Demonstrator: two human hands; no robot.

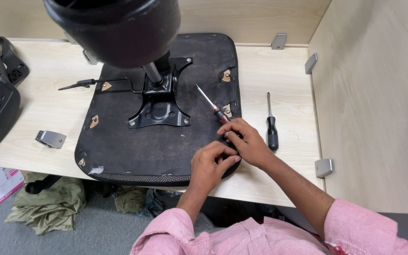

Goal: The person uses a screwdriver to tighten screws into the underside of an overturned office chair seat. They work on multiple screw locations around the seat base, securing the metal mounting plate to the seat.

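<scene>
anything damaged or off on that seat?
Yes. The seat underside fabric is torn at its front left corner, with a pale scrap sticking out. Small tears also expose wood at several bolt holes. Both hands, left and right, meet at the right edge.

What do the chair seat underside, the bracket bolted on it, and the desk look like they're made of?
Seat underside: seemingly matte black fabric, frayed and torn at the corners. Bracket: probably black-painted pressed metal, with a slight sheen and bolt heads. Desk: pale wood-grain surface, likely laminate, smooth and even.
</scene>
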